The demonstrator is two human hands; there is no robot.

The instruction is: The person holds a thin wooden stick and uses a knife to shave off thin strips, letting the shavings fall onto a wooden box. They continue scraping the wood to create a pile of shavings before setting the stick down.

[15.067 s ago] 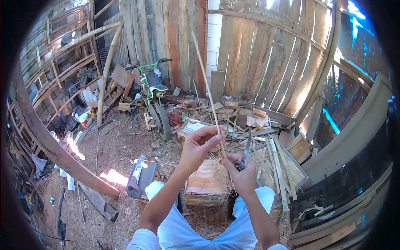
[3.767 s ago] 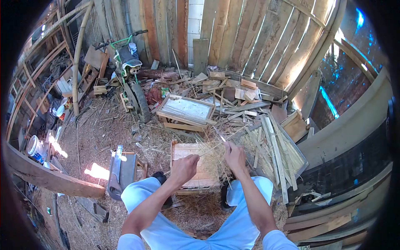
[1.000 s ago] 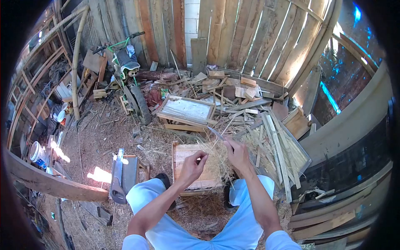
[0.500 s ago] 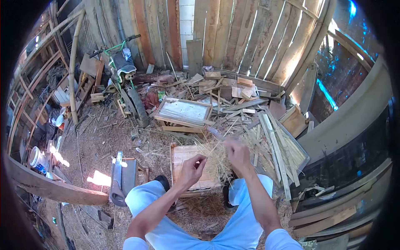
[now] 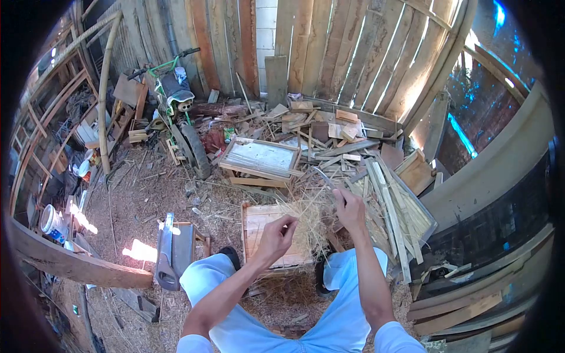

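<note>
My right hand (image 5: pixel 351 213) is closed around a knife (image 5: pixel 325 177) with a thin, slightly curved blade that points up and to the left. Its handle is hidden in my fist. My left hand (image 5: pixel 276 240) is pinched shut, thumb against fingers; whatever lies between the fingertips is too small to make out. Between the hands is a loose heap of fine straw-like shavings (image 5: pixel 312 226), lying over the right side of a low wooden crate (image 5: pixel 259 219). The crate stands on the ground between my feet, and my left hand is above it.
A handsaw (image 5: pixel 166 253) leans by a dark board at my left. Behind the crate sits a framed wooden box (image 5: pixel 259 157); wood scraps (image 5: pixel 329 132) pile up against the plank wall. A small motorbike (image 5: pixel 187 132) stands back left. Long wooden strips (image 5: pixel 388 206) lie at right.
My right hand with the knife has moved right and slightly down, away from my left hand. The left hand has shifted a little to the right, still pinched.
</note>
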